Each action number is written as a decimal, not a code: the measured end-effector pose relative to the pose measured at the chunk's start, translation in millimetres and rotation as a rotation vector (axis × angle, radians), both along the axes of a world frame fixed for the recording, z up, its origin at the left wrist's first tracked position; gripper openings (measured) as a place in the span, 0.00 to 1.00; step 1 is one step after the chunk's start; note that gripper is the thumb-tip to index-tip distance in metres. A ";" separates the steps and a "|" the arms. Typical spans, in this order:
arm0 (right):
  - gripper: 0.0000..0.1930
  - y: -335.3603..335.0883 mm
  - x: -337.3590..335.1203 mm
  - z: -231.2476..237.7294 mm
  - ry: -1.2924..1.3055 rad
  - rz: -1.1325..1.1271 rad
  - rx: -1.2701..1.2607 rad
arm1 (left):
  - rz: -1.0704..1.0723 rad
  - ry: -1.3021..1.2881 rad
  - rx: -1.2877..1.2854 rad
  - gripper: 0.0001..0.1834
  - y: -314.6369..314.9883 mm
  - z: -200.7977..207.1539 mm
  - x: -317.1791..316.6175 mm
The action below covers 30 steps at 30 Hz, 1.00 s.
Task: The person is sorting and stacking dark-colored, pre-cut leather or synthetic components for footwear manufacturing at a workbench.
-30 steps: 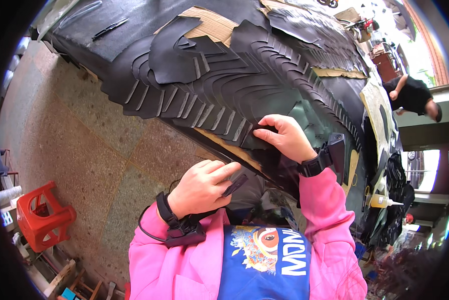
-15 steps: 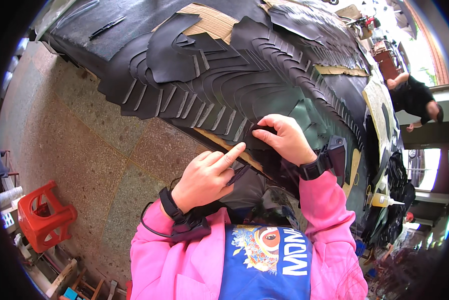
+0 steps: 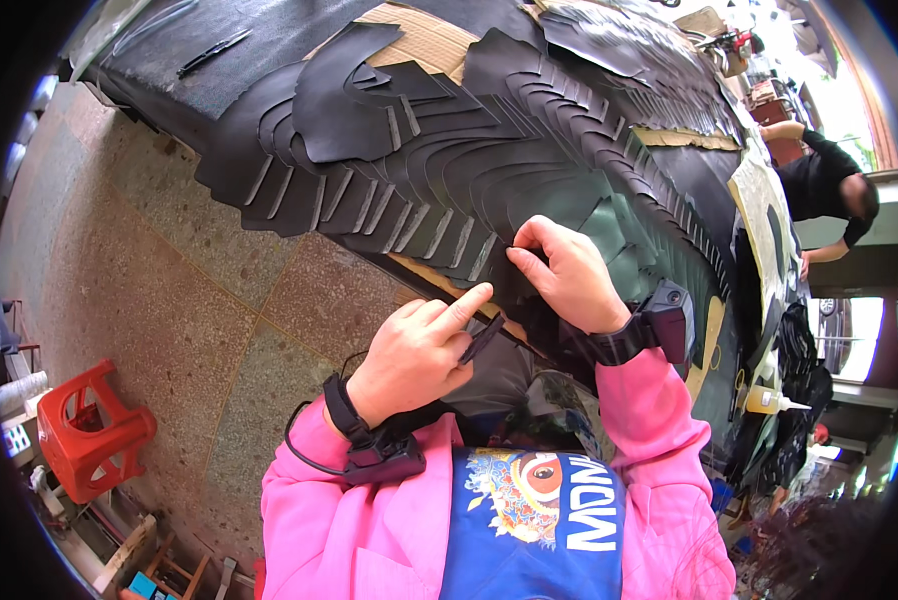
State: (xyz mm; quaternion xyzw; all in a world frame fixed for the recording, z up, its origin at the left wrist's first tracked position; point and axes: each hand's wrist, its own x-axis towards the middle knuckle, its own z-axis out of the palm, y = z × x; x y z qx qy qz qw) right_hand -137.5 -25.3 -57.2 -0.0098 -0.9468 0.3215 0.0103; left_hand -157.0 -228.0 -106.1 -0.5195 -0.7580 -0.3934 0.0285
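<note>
Overlapping black leather-like pieces (image 3: pixel 439 150) lie fanned in long curved rows on the table, several with a pale strip along one end. At the near end of the front row, my right hand (image 3: pixel 569 275) is closed, thumb and index finger pinched together over the black pieces. Whatever is between those fingertips is hidden. Lower and to the left, my left hand (image 3: pixel 409 355) points its index finger toward the table edge. Its other fingers curl around a small dark strip (image 3: pixel 483 339), partly hidden by the hand.
Corrugated cardboard (image 3: pixel 424 40) lies under the pieces at the back. A black pen (image 3: pixel 214 53) rests at the far left of the table. On the floor stands a red stool (image 3: pixel 91 430). At right are a yellowish nozzle bottle (image 3: pixel 765 401) and another person (image 3: pixel 824 185).
My right hand has shifted slightly up, and its thumb and index finger have drawn closer together. The dark strip in my left hand has tilted upward. The other person has moved an arm.
</note>
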 end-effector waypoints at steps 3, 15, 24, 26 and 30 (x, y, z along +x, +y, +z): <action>0.09 -3.8 0.1 1.3 -0.006 -0.015 0.101 | 0.000 -0.022 0.044 0.07 1.2 -0.3 0.1; 0.15 -11.1 46.1 57.2 0.480 0.233 0.251 | -0.054 -0.500 0.217 0.09 -7.4 3.9 18.4; 0.26 -31.3 66.5 32.7 -0.003 0.354 -0.147 | -0.142 -0.691 0.253 0.11 4.9 8.6 29.8; 0.25 -31.0 66.9 32.0 -0.050 0.368 -0.171 | -0.149 -0.726 0.251 0.12 3.3 5.4 30.8; 0.22 -32.5 67.6 30.9 0.013 0.346 -0.122 | -0.160 -0.690 0.249 0.13 4.3 -3.2 26.7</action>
